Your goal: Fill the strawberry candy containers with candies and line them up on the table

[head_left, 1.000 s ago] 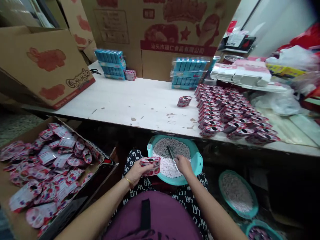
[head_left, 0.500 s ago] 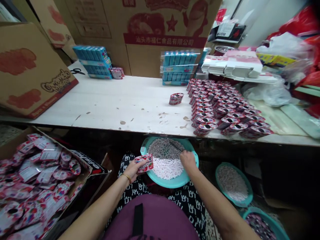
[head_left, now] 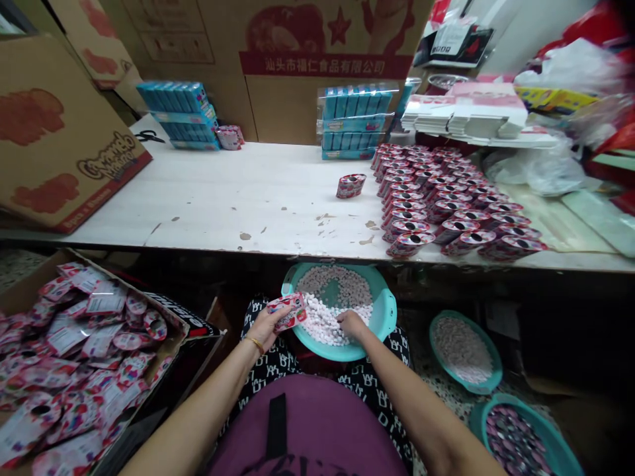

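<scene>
My left hand (head_left: pixel 265 326) is closed on a small red and pink candy box (head_left: pixel 288 311), held over the left rim of a teal basin (head_left: pixel 387 311) on my lap. The basin is filled with small white and pink candies (head_left: pixel 325 316). My right hand (head_left: pixel 351 323) is curled down into the candies near the basin's front. Earlier it held a thin metal scoop; that scoop is hidden now, so what the fingers grip cannot be made out.
A white worktable (head_left: pixel 238 198) spans ahead, with rows of filled red boxes (head_left: pixel 446 205) at its right and one lone box (head_left: pixel 350 186). Blue packs (head_left: pixel 354 125) and cartons stand behind. A carton of empty pouches (head_left: pixel 74 357) sits left; two more teal basins (head_left: pixel 464 350) lie right.
My right hand has drawn back from the far side of the basin to its front and dipped into the candies. The left hand with the box has stayed by the rim.
</scene>
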`<state>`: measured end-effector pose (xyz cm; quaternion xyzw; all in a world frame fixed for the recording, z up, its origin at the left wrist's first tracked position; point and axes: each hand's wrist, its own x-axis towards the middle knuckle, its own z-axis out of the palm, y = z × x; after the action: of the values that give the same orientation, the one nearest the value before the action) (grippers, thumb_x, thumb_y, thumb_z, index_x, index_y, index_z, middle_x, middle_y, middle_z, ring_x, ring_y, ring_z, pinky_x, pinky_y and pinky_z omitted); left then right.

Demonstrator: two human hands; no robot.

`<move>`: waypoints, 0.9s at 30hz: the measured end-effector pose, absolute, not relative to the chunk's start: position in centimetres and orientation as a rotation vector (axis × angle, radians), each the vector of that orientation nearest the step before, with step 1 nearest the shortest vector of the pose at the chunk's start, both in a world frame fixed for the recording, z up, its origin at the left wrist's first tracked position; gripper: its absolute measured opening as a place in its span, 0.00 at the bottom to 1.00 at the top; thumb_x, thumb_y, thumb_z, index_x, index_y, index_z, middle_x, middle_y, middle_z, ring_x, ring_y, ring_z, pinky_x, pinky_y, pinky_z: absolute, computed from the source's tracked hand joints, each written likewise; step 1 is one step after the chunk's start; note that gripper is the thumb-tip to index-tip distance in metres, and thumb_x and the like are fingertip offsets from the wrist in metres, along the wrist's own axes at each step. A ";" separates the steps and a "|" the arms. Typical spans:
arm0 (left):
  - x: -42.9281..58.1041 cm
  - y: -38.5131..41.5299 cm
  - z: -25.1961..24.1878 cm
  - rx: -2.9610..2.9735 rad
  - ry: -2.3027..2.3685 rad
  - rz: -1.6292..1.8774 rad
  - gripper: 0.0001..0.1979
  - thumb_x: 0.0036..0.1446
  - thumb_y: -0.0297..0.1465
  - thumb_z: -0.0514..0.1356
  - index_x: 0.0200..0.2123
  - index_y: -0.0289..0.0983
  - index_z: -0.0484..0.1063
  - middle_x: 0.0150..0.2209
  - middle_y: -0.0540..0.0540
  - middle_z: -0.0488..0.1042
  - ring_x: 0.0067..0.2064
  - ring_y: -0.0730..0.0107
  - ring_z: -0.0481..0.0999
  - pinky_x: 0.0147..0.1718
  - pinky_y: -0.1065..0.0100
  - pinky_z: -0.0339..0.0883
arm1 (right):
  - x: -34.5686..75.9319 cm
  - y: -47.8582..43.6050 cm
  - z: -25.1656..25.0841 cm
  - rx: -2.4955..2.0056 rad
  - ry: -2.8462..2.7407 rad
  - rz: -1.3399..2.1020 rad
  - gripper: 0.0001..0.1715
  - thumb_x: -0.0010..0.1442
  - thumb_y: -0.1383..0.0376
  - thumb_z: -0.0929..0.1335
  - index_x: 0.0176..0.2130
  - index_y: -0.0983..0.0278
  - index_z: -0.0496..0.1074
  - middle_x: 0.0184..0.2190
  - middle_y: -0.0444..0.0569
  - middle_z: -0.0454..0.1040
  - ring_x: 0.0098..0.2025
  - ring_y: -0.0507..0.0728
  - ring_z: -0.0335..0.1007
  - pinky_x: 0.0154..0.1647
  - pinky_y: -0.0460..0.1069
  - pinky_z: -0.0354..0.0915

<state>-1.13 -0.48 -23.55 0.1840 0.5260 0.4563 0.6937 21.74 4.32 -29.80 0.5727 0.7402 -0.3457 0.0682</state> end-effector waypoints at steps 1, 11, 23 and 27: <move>-1.4 -0.3 -23.5 0.475 1.219 1.055 0.24 0.39 0.34 0.66 0.43 0.34 0.69 0.40 0.42 0.75 0.40 0.64 0.75 0.42 0.64 0.68 | 22.3 4.6 -29.7 1.739 2.232 -1.085 0.15 0.42 0.77 0.59 0.23 0.67 0.73 0.21 0.46 0.72 0.29 0.51 0.67 0.28 0.42 0.56; 0.1 3.7 -24.3 1.590 1.605 1.013 0.18 0.42 0.27 0.63 0.40 0.38 0.71 0.39 0.45 0.70 0.42 0.65 0.70 0.44 0.66 0.63 | 26.8 7.4 -22.0 1.710 2.297 -1.244 0.16 0.46 0.70 0.58 0.26 0.68 0.73 0.17 0.43 0.69 0.21 0.49 0.62 0.21 0.41 0.55; 3.9 4.6 -27.3 1.860 1.513 0.891 0.19 0.41 0.20 0.60 0.40 0.36 0.71 0.38 0.45 0.70 0.42 0.65 0.69 0.44 0.63 0.63 | 20.6 10.1 -13.6 1.446 2.239 -0.677 0.14 0.46 0.68 0.62 0.31 0.68 0.75 0.32 0.58 0.75 0.35 0.59 0.70 0.31 0.47 0.59; 3.6 4.6 -27.4 1.821 1.522 0.953 0.19 0.42 0.20 0.60 0.41 0.35 0.70 0.39 0.44 0.70 0.43 0.65 0.69 0.44 0.63 0.63 | 20.9 9.2 -12.2 1.444 2.246 -0.541 0.17 0.49 0.66 0.61 0.37 0.68 0.74 0.37 0.61 0.74 0.39 0.62 0.69 0.34 0.50 0.61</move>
<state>3.62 4.60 -27.40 0.6821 0.5698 0.3567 0.2879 20.86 9.16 -12.23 0.5186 0.8065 -0.1943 0.2071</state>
